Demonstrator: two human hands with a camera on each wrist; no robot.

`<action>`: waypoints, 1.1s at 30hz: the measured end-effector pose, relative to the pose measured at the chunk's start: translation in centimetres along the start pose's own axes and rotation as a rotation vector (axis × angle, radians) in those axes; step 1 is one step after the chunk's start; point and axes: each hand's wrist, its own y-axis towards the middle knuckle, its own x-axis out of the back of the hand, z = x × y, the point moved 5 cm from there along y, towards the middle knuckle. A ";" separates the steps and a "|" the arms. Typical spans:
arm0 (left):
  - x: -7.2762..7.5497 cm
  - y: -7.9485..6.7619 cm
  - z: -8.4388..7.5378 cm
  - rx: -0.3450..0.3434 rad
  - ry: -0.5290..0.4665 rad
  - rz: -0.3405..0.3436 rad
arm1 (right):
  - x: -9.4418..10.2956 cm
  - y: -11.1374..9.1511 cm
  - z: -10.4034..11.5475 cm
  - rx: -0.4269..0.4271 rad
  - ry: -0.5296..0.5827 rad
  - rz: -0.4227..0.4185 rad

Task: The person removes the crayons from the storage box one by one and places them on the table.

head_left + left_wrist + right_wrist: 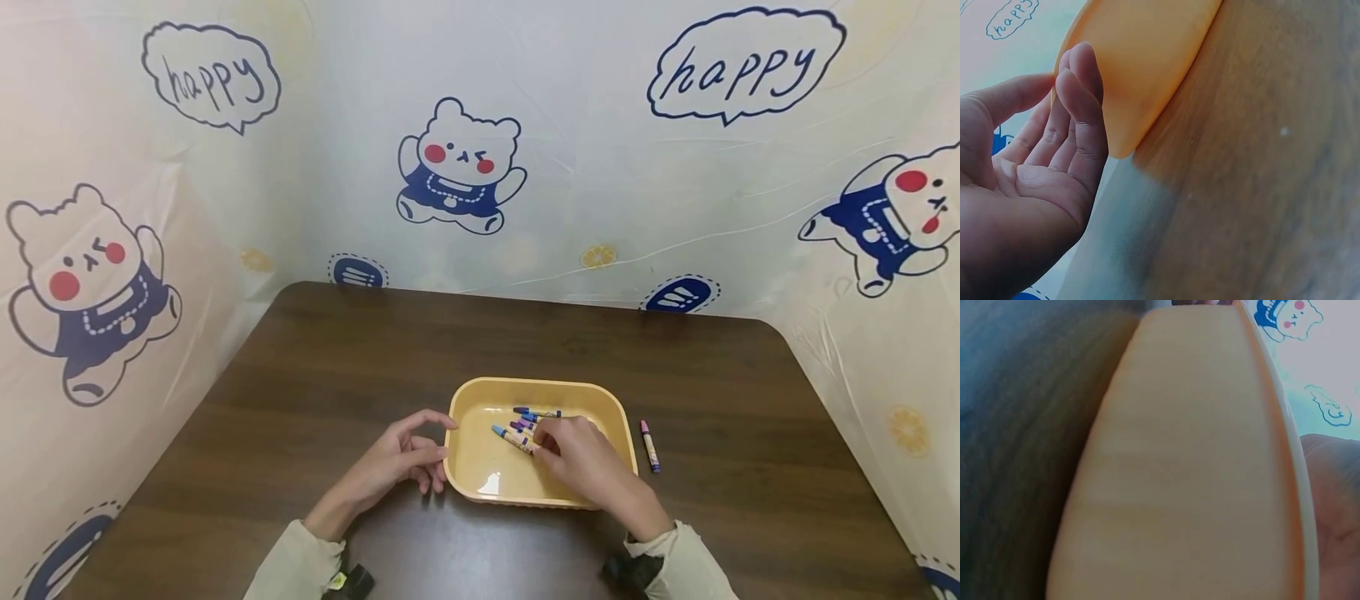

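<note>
A yellow plastic tray (472, 475) stands on the table, with several crayons in its middle. Among them, a light blue crayon (513, 439) slants toward my right hand (581, 454), which reaches in over the tray's front right side. The thumb and curled fingers of that hand pinch the crayon's near end. At the tray's left end is my left hand (397, 458), its fingers loosely bent and fingertips touching the rim. The left wrist view shows that hand (1041, 162) against the tray's outer wall (1141, 62). In the right wrist view the tray wall (1179, 456) hides the fingers' work.
A pink crayon (649, 446) lies on the dark wooden table (360, 350), just right of the tray. Behind and at both sides hangs a printed cloth (570, 192) with bears and lettering. Dark wrist straps (633, 573) sit at the sleeves.
</note>
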 end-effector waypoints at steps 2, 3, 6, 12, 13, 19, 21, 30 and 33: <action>0.0 0.1 0.0 -0.001 0.001 0.000 | 0.4 0.0 -0.2 -0.005 0.015 -0.008; -0.1 0.1 0.0 -0.001 0.000 0.000 | 0.6 0.0 -0.3 -0.009 0.027 -0.008; -0.1 0.1 0.0 0.002 -0.005 0.000 | 1.2 0.0 -0.5 -0.031 0.053 0.000; -0.2 0.0 -0.1 0.001 -0.011 -0.007 | 2.6 0.0 -0.8 -0.024 0.097 -0.015; -0.2 0.0 -0.1 0.002 -0.011 -0.007 | 2.8 0.0 -0.9 -0.021 0.100 -0.020; -0.1 -0.1 -0.1 0.006 -0.012 -0.006 | 3.7 -0.1 -1.0 -0.018 0.092 -0.046; -0.1 -0.1 -0.1 0.005 -0.020 -0.004 | 3.9 -0.1 -1.0 -0.024 0.085 -0.051; 0.0 -0.1 0.3 -0.013 -0.081 0.016 | 5.4 -1.1 -1.7 -0.064 0.123 -0.124; -0.1 0.1 0.3 -0.009 -0.080 0.020 | 6.0 -2.0 -2.2 -0.074 0.169 -0.181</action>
